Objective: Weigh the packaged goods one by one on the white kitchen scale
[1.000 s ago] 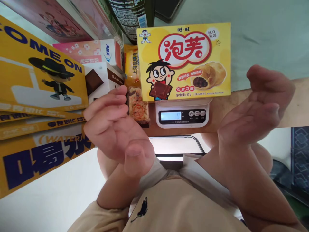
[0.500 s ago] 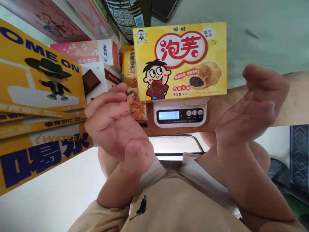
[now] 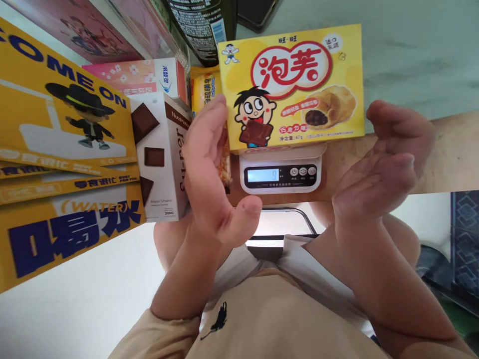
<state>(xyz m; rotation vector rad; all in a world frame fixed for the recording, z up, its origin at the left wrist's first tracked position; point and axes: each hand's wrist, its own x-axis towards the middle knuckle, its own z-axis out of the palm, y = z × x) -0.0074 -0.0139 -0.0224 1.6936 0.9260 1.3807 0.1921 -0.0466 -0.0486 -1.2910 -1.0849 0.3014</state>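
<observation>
Here, one left hand (image 3: 209,172) and one right hand (image 3: 385,164), both wide, beside one yellow box (image 3: 294,89) on one scale (image 3: 281,178).

Conceals part of the scale (image 3: 283,175) beneath the snack box (image 3: 295,89), and part of the packet (image 3: 225,167) behind the left hand (image 3: 211,174). Crops the bottle (image 3: 205,31) at the far edge and the yellow carton (image 3: 71,119) at left.

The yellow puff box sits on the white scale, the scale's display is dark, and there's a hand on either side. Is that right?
Not quite: the head view shows the display lit, not dark. The rest stands: the yellow puff box sits on the white scale, with the left hand and the right hand on either side.
</observation>
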